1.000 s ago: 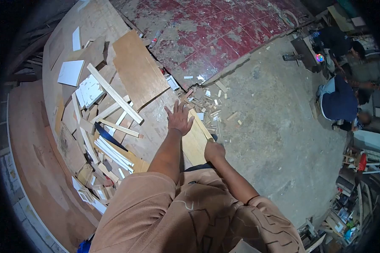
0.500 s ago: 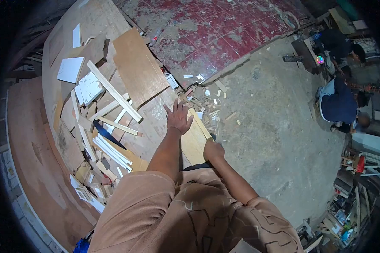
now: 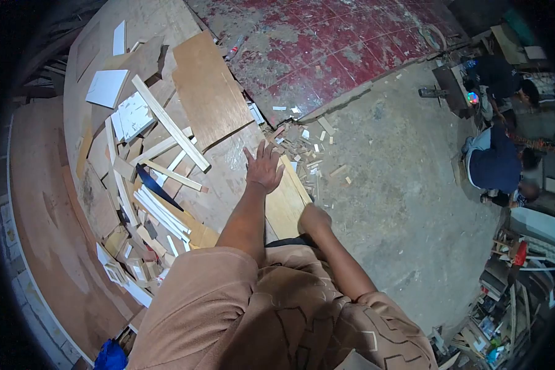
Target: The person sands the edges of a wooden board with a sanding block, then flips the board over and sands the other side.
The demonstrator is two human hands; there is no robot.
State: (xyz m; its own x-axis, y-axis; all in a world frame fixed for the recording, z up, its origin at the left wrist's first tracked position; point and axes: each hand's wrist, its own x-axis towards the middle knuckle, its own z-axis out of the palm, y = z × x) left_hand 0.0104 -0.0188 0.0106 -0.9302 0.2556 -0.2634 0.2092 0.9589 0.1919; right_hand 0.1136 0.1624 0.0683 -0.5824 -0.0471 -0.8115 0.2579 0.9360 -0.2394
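Note:
A pale wooden board (image 3: 282,211) lies lengthwise in front of me at the edge of the worktable (image 3: 225,206), close against my waist. My left hand (image 3: 264,169) rests flat with spread fingers over the board's far left part. At its right edge, my right hand (image 3: 315,219) is closed in a fist. Whatever that fist grips is hidden from above. A thin strip (image 3: 296,180) runs along the board's right side, just beyond the right hand.
Left on the table lie a brown plywood sheet (image 3: 208,92), wood strips (image 3: 169,123), white panels (image 3: 106,88) and white sticks (image 3: 160,213). Small offcuts (image 3: 308,148) litter the concrete floor (image 3: 394,203). At far right, people (image 3: 496,157) sit near a dark machine (image 3: 453,89).
My left hand stays spread on the board. The right hand has shifted very slightly, and a small dark bluish bit beyond it no longer shows. The whole view has turned a little.

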